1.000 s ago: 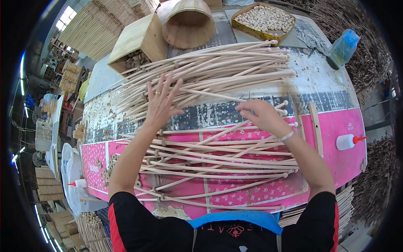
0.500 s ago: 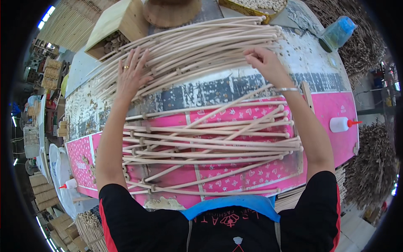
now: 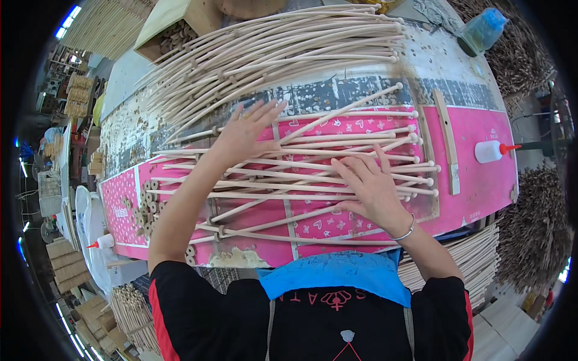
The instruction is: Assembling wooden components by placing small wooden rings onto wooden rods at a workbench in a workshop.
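Observation:
Thin pale wooden sticks (image 3: 259,196), each with a round knob at one end and several with a small wooden ring, lie loosely crossed on the pink patterned table cover (image 3: 481,186). My left hand (image 3: 247,137) is over the far side of these sticks, fingers stretched and holding nothing. My right hand (image 3: 372,188) rests low on the knobbed half of the same sticks, fingers spread; whether any stick is under its palm is hidden. Beyond both hands lies a larger pile of similar sticks (image 3: 289,54), knobs to the right.
A wooden box (image 3: 201,13) of small pieces stands at the far left. Loose wooden rings (image 3: 144,212) lie at the table's left. On the right are a flat wooden strip (image 3: 446,138), a white red-tipped bottle (image 3: 487,152) and a blue-topped jar (image 3: 485,31).
Both hands have come back from the far pile toward me, over the nearer sticks. My right hand has gone from curled to spread. The view has shifted slightly.

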Demonstrator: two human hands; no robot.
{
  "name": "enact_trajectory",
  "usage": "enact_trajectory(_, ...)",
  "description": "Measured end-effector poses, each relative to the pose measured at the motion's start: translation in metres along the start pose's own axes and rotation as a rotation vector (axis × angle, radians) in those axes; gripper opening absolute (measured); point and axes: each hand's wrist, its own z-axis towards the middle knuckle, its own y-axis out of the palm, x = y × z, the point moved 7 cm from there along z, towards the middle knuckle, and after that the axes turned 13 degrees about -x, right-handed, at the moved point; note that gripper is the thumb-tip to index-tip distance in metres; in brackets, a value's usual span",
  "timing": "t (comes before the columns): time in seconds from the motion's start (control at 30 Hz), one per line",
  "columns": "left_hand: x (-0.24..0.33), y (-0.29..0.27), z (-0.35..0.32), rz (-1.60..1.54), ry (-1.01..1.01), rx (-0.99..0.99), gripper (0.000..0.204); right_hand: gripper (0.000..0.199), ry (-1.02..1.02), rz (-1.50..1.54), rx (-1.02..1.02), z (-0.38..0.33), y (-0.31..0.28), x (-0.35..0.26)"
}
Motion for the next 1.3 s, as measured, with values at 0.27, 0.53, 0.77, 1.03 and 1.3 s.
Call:
enact_trajectory(0.27, 0.018, 0.018, -0.034, -0.197, -0.035, -0.15, 0.091, 0.09, 0.053, 0.043, 0.064, -0.045, 0.021, -0.027)
enact_trajectory(0.53, -0.065, 0.019, -0.022, -0.479, -0.302, 0.135, 0.039, 0.102, 0.055, 0.16, 0.037, -0.07, 0.044, -0.051)
enact_trajectory(0.77, -0.18, 0.034, -0.002, -0.778, -0.359, 0.313, 0.032, 0.082, 0.105, 0.02, 0.161, -0.057, 0.039, -0.035)
enact_trajectory(1.03, -0.11, 0.016, 0.009, -0.367, -0.37, 0.178, 0.032, 0.06, 0.029, -0.063, 0.154, -0.048, 0.05, -0.01)
enact_trajectory(1.3, 0.039, -0.003, -0.018, -0.196, 0.038, -0.187, 0.072, 0.041, -0.036, 0.013, 0.216, -0.057, 0.035, -0.003)
